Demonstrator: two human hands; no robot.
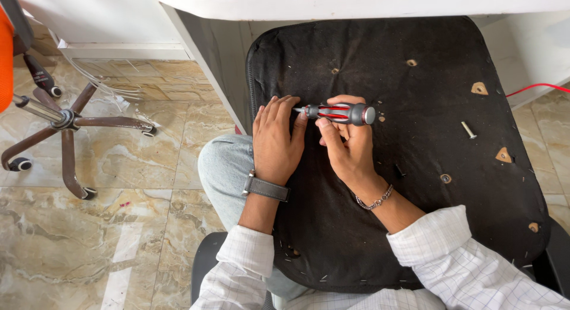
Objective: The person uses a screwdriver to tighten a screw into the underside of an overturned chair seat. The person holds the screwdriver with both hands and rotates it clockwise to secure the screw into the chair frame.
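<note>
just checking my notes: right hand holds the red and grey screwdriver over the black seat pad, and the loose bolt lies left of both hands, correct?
Not quite. The head view shows the loose bolt to the right of both hands. The right hand does hold the red and grey screwdriver over the black seat pad.

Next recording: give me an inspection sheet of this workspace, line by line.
Surface: upturned black seat pad, fabric-covered underside with bare holes and wooden patches, resting across the person's lap.
Job's things: red-and-grey screwdriver, lying sideways, its tip by the left fingers.
Clutter: one loose screw on the pad.
Hands: left hand flat on the pad near the tip; right hand gripping the screwdriver handle.
Cables: red cable on the floor at right.
Surroundings: marble-tiled floor, wheeled chair base at left, white desk ahead.
</note>
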